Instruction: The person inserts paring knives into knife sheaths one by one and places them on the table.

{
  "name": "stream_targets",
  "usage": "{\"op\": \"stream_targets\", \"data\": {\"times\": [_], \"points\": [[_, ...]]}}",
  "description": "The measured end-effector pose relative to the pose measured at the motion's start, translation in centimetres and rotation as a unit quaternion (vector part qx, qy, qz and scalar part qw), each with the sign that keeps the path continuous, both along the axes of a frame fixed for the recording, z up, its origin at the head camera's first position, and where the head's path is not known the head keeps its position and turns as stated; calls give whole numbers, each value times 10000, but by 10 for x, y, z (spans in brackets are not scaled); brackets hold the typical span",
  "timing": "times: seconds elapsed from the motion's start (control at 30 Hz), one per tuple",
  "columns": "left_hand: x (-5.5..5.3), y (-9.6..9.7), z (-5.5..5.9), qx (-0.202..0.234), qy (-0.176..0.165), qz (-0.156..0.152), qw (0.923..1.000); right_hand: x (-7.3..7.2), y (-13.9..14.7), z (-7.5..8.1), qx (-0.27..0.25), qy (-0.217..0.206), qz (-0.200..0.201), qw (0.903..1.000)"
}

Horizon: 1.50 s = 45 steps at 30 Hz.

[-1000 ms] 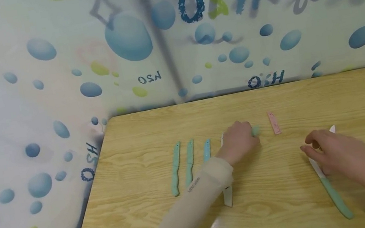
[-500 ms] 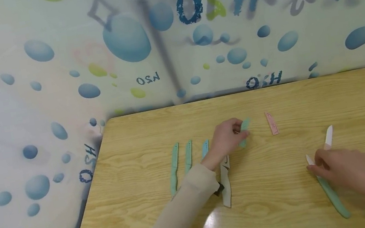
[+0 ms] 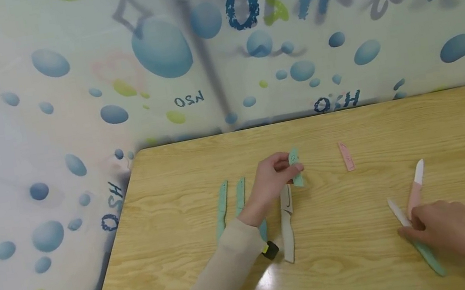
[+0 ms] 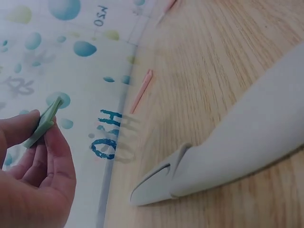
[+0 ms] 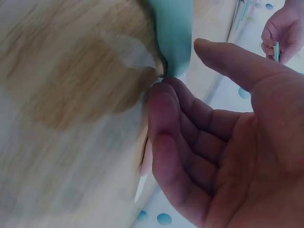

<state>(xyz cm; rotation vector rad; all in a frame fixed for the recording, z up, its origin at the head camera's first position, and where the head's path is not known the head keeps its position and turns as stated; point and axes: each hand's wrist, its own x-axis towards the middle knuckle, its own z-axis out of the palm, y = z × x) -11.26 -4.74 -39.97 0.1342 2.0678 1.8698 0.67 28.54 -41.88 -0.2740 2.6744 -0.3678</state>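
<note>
Head view: left grip (image 3: 270, 178) pinches a green sheath (image 3: 293, 157) at its fingertips; right grip (image 3: 448, 228) is spread over a green-handled knife (image 3: 431, 259).

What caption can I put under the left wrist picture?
Left hand pinching a green blade cover, with a pale sheathed knife and a pink cover on the table.

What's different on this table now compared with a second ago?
The left hand, pinching a green sheath, has moved left, away from the pink sheath. The right hand has come down toward the green-handled knife's handle, uncovering the pink-handled knife more. The pink sheath and white sheathed knife stayed put.
</note>
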Motion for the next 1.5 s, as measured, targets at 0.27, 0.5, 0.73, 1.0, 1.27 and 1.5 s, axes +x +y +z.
{"op": "stream_targets", "data": {"times": [0.27,0.5,0.73,1.0,1.27,1.5], "points": [[6,-9,1,293,-23,155,9994,5,-16,-6,-183,634,218,9976],[10,-14,-2,450,-127,341,9983,2,-40,-11,-290,1372,275,9897],[13,-18,-6,856,-365,633,9936,-4,-54,-13,-463,1833,301,9815],[19,-22,-8,1351,-519,869,9856,-7,-56,-11,-514,1633,272,9849],[21,-26,-9,1596,-633,1012,9799,-8,-53,-12,-606,1803,443,9807],[23,-28,-13,1634,-664,972,9795,-8,-56,-9,-685,2310,573,9688]]}}
